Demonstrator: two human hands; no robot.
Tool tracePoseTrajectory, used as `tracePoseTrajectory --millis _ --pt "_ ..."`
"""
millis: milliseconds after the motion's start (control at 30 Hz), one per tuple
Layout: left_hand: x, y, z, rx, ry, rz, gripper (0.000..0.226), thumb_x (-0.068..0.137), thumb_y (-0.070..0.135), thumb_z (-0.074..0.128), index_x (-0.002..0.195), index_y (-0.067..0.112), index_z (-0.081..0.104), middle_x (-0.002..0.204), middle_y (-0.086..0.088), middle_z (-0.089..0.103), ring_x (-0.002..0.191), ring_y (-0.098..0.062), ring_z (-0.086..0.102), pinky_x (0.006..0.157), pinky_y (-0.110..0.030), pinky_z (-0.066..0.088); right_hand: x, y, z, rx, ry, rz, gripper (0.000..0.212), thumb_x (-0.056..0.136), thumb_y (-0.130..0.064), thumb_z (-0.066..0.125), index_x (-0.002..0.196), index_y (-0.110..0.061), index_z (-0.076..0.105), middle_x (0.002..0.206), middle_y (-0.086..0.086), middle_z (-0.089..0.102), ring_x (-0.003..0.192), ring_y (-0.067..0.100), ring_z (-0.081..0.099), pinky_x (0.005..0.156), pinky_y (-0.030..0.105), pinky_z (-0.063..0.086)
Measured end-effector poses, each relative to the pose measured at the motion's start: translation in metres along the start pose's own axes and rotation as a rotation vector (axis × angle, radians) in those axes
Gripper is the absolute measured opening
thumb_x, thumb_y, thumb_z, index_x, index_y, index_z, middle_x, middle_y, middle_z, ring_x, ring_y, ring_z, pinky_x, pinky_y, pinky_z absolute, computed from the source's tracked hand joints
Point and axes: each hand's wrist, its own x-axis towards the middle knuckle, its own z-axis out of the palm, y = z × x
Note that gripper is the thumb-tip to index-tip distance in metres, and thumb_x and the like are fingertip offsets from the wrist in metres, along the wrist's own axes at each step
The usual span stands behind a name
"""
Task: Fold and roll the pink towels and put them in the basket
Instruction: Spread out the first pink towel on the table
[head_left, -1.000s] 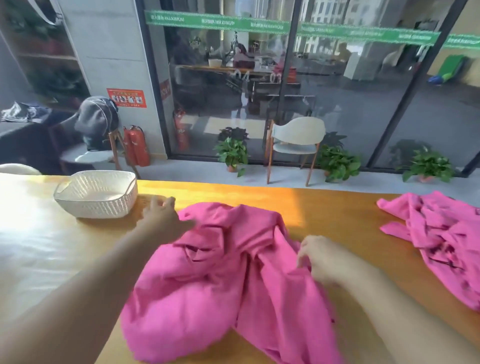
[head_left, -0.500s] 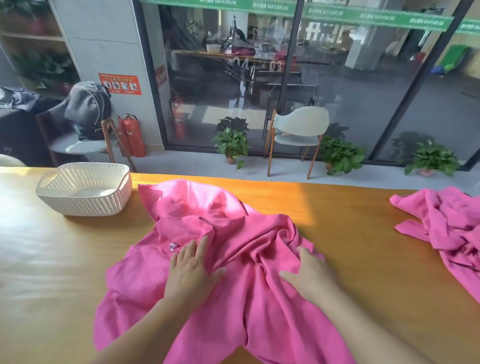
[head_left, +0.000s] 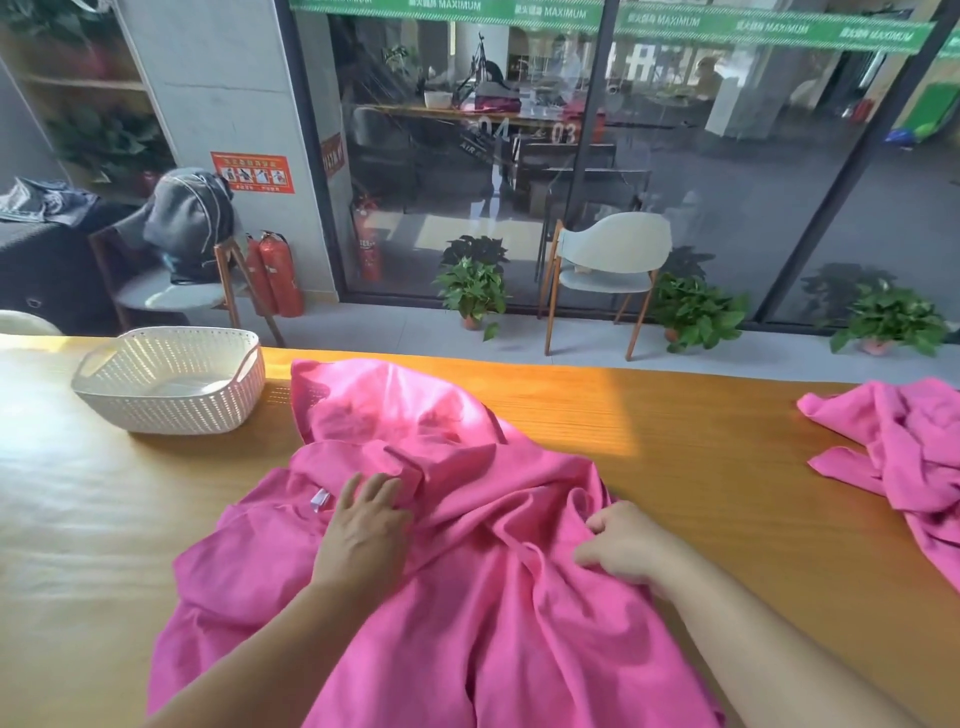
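A large pink towel (head_left: 457, 597) lies crumpled and partly spread on the wooden table (head_left: 701, 467) in front of me, a white label showing near its middle. My left hand (head_left: 366, 530) rests flat on it, fingers apart, just right of the label. My right hand (head_left: 623, 545) has its fingers curled into a fold at the towel's right side. A white woven basket (head_left: 171, 379) stands empty at the far left of the table, close to the towel's far corner. A second pile of pink towels (head_left: 904, 457) lies at the right edge.
The table's far edge runs behind the basket and towel. Beyond it are two chairs (head_left: 608, 265), potted plants (head_left: 472, 286), red fire extinguishers (head_left: 275, 275) and a glass wall. Bare wood shows between the two towel piles.
My left hand came back from the towel's far left corner, leaving that corner spread toward the basket, and now presses flat near the label. My right hand's fingers have curled into the fabric.
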Motion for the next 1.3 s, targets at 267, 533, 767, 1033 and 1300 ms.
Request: tracePoseTrajectory --millis 267,533,767,1033,1300 --pt "0.024 -0.008 -0.045 -0.428 0.26 -0.492 0.017 0.102 0.023 0.043 0.102 0.011 0.055 0.085 -0.019 0.065 0.081 -0.039 0.061 0.071 -0.044 0.046 -0.005 0.006 -0.071 0.021 0.411 -0.094 0.019 0.082 -0.011 0.059 0.064 -0.005 0.056 0.06 0.007 0.054 0.066 0.025 0.05 0.052 0.032 0.03" --pt "0.041 -0.018 -0.118 -0.455 -0.045 -0.288 0.032 0.092 0.043 0.06 0.066 0.024 0.055 0.058 0.004 0.057 0.057 -0.015 0.056 0.054 -0.032 0.037 -0.033 -0.005 -0.124 -0.075 0.447 -0.34 0.021 0.075 -0.009 0.062 0.058 -0.01 0.048 0.048 -0.005 0.047 0.054 0.016 0.046 0.052 0.033 0.031" --pt "-0.005 0.015 -0.124 -0.191 -1.189 0.016 0.031 0.084 0.058 0.063 0.089 0.027 0.064 0.08 0.003 0.062 0.044 0.007 0.047 0.048 -0.008 0.034 -0.09 -0.024 -0.071 -0.329 -0.348 -0.432 0.02 0.072 -0.006 0.061 0.058 -0.011 0.048 0.056 -0.006 0.037 0.054 0.008 0.035 0.053 0.03 0.029" --pt "0.001 0.034 -0.077 -0.218 -0.644 -0.039 0.05 0.09 0.059 0.055 0.125 0.024 0.058 0.112 0.009 0.06 0.103 -0.017 0.057 0.089 -0.028 0.045 -0.088 -0.028 0.009 -0.435 -0.722 -0.415 0.028 0.094 -0.017 0.056 0.117 -0.014 0.071 0.119 0.002 0.071 0.069 0.001 0.056 0.062 0.006 0.04" --pt "-0.037 0.074 -0.048 -0.253 -0.915 0.032 0.033 0.085 0.039 0.061 0.104 0.013 0.07 0.098 -0.008 0.068 0.096 -0.028 0.061 0.077 -0.029 0.048 -0.044 -0.021 0.009 -0.161 -0.068 -0.327 0.048 0.073 -0.052 0.077 0.114 -0.031 0.063 0.109 -0.01 0.062 0.097 0.008 0.06 0.089 0.026 0.048"
